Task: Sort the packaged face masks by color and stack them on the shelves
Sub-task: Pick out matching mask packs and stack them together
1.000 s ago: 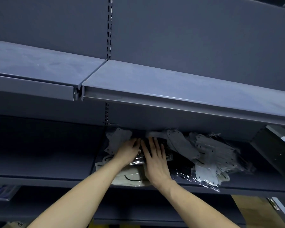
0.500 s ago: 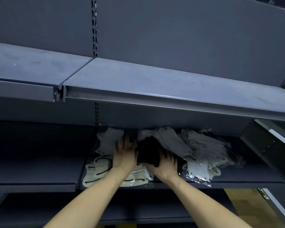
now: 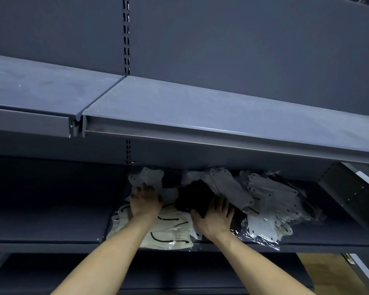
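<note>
Both arms reach under the upper shelf (image 3: 200,107) onto the lower shelf (image 3: 51,226). The left hand (image 3: 144,202) lies flat, fingers loosely spread, pressing the cream masks (image 3: 168,233) — gripping nothing. At its 3 o'clock sits the black mask bundle (image 3: 193,195); the right hand (image 3: 214,218) touches it, though whether it actually grips I cannot tell. Grey masks (image 3: 232,188) and white ones (image 3: 268,201) pile at 2 o'clock.

The grey upper metal shelf (image 3: 211,111) looked matt and painted, with a faint dusty film; its front lip carried a dull sheen. The packaged white masks (image 3: 264,201) sat in glossy, crinkled clear plastic wrap. The black masks (image 3: 192,196) looked soft, matt cloth. The lower dark shelf (image 3: 51,220) appeared smooth and matt.
</note>
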The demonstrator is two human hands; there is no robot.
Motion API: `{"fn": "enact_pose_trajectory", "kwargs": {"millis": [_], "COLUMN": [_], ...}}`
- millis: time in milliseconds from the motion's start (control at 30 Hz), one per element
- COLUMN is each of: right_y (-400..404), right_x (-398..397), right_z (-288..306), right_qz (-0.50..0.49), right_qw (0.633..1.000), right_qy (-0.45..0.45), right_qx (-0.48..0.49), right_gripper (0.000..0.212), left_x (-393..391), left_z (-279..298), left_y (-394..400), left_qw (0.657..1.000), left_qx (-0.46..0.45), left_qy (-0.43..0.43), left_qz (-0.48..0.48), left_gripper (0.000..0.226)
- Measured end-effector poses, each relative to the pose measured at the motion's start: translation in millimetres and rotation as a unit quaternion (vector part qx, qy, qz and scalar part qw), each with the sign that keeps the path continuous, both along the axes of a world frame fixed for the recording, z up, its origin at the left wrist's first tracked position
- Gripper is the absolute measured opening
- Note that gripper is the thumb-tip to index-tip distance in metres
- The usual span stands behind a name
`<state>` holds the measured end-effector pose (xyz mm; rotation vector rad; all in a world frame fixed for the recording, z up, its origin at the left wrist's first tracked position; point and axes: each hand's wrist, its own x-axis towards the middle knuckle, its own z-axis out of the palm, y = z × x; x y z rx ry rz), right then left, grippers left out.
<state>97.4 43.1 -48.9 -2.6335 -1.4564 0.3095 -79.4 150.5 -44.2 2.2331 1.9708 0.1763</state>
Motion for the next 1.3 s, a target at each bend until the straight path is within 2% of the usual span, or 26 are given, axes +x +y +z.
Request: {"fn": "enact_pose_trajectory", "kwargs": {"millis": [100,200,267,333,400,467,533,633,700,800,900,1000,1100,1167,1233,1300], "right_y": [3,5,5,4,4,4,4,1,-4,-12,-18,-26,-32,-32,-31,-31], "right_x": [-9,-17,-23,-30,-32,-32,-30,-28,-26,-22,-16,-7,4,10,17,25], "right_z": [0,-8,-12,-12,-13,-12,-11,-9,-4,7,9,3,-10,-10,-7,-7], "right_qz": [0.019,0.141,0.210,0.223,0.214,0.195,0.153,0.115,0.115,0.160,0.193,0.206,0.121,0.032,-0.010,-0.001], "right_qw": [0.997,0.979,0.969,0.972,0.976,0.980,0.986,0.971,0.955,0.934,0.934,0.935,0.958,0.976,0.993,0.999], "right_qy": [-0.033,-0.024,-0.015,-0.010,-0.024,-0.034,-0.038,-0.051,-0.074,-0.129,-0.165,-0.153,-0.155,-0.144,-0.092,-0.028], "right_qx": [0.064,0.148,0.127,0.075,0.033,0.022,0.056,0.205,0.265,0.291,0.252,0.243,0.210,0.159,0.077,0.043], "right_gripper": [0.084,0.079,0.079,0.088,0.096,0.097,0.090,0.086,0.091,0.103,0.117,0.092,0.072,0.066,0.073,0.086], "left_x": [2,0,-1,2,7,11,15,15,14,15,23,33,44,50,54,59], "left_z": [2,4,3,7,11,16,23,30,33,32,28,20,9,7,3,-4], "left_y": [1,3,2,-2,-6,-10,-14,-22,-28,-33,-38,-42,-41,-42,-44,-48], "left_qw": [1.000,0.995,0.978,0.946,0.916,0.910,0.916,0.933,0.941,0.951,0.955,0.950,0.947,0.934,0.924,0.929], "left_qx": [0.001,0.013,0.047,0.110,0.164,0.154,0.135,0.133,0.123,0.095,0.046,0.076,0.195,0.218,0.168,0.067], "left_qy": [-0.010,-0.099,-0.203,-0.304,-0.365,-0.384,-0.377,-0.333,-0.308,-0.272,-0.223,-0.205,-0.147,-0.136,-0.107,-0.060], "left_qz": [-0.014,0.010,0.026,-0.003,-0.027,-0.021,-0.015,-0.037,-0.063,-0.111,-0.191,-0.223,-0.211,-0.250,-0.326,-0.360], "left_gripper": [0.036,0.029,0.031,0.028,0.021,0.018,0.019,0.028,0.033,0.034,0.034,0.033,0.042,0.053,0.067,0.082]}}
